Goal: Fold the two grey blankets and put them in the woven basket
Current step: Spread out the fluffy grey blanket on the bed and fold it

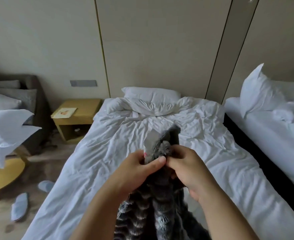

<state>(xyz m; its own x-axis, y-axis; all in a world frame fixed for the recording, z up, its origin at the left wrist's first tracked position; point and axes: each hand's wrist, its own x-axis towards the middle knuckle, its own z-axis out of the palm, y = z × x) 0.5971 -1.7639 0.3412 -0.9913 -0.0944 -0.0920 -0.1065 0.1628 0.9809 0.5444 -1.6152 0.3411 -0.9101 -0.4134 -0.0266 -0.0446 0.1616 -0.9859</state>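
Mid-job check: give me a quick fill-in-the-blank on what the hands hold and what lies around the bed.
1. The left hand and the right hand both grip a fuzzy blanket whose colour is ____.
2. It is held above a rumpled bed, all ____ in colour.
3. Two slippers lie on the ____.

Missing words: grey; white; floor.
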